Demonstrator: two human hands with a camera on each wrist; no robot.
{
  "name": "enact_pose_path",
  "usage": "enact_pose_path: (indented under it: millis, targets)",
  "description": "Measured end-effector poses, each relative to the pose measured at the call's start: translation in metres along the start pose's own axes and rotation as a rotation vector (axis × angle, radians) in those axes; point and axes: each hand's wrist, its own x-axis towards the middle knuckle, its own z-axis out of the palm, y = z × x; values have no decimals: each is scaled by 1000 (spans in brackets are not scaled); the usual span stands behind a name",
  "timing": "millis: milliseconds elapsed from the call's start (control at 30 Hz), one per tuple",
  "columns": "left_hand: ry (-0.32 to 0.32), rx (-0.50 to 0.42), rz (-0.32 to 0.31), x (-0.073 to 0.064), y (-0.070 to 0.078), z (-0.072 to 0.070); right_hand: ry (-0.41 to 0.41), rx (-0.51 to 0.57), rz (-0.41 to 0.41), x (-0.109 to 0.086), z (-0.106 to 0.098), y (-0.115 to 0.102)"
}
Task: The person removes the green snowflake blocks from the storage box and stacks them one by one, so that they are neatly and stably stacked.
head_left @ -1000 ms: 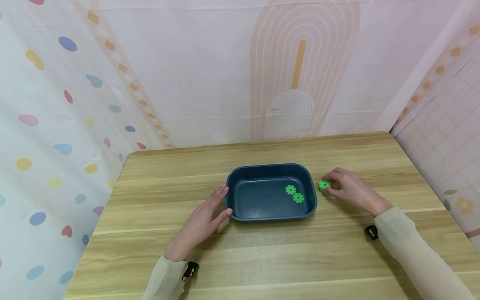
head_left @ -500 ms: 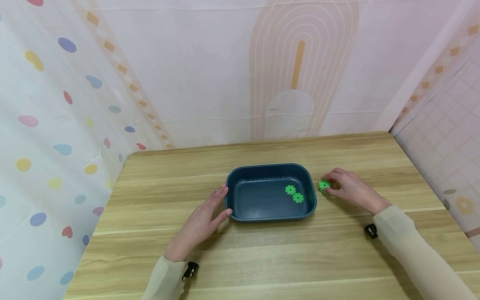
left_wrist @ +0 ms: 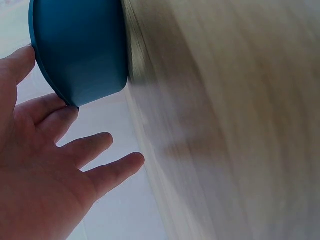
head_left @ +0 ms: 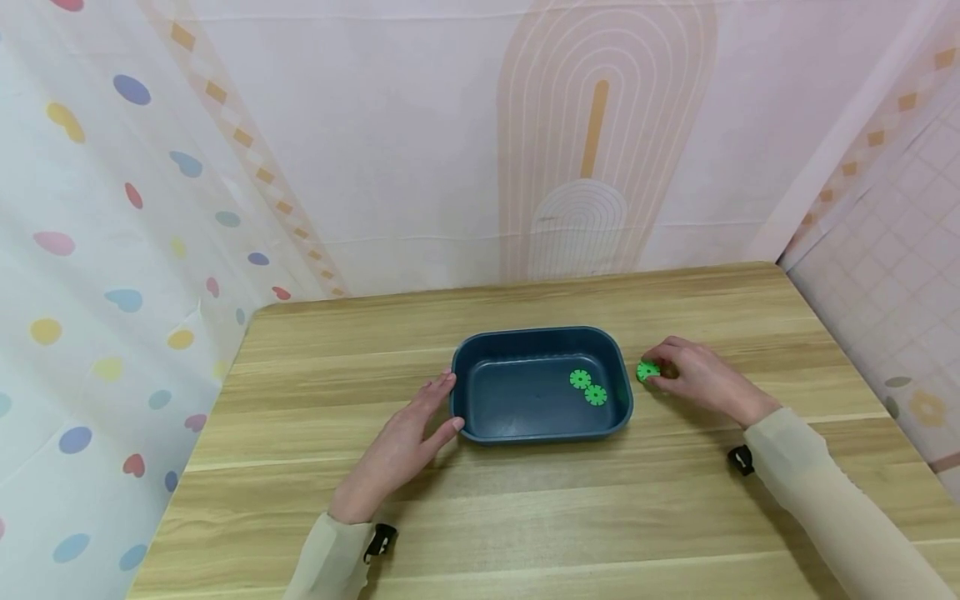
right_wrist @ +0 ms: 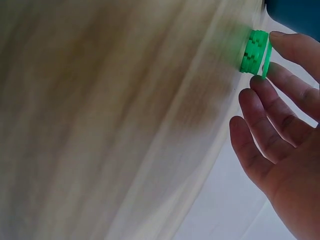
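Note:
A dark blue rectangular bin (head_left: pixel 525 438) stands on the table, with two green notched discs (head_left: pixel 596 395) lying flat inside near its right end. My left hand (head_left: pixel 396 446) touches the bin's left end with thumb and fingertips, its fingers fairly straight. In the left wrist view, the fingertips meet the bin's rim while two fingers stay off it. To the right of the bin, my right hand (head_left: pixel 697 377) pinches a green notched disc (right_wrist: pixel 267 61) between thumb and fingers. That disc is slightly tilted off a short stack of similar green discs (right_wrist: pixel 252 52) on the table.
The wood-grain table (head_left: pixel 525 533) reaches back to a patterned curtain (head_left: pixel 420 167), with more patterned cloth along both sides. Each wrist carries a small black device (head_left: pixel 381 540) near the sleeve cuff.
Hardly anything differs: both hands keep their places at the bin and at the disc stack. The whole head view has shifted very slightly.

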Motion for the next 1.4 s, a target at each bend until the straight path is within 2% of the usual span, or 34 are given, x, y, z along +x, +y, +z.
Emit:
enact_pose_path:
  millis: [667,1033,1400]
  targets:
    - [8,3,6,0,-1,1,-9,12,0,0,0,1]
    - [15,-2,5,-1,-1,0,-24,74,46,-8,-10,-6]
    - [13,-7,6,0,-1,0,79,96,-5,-17,-14,-22]
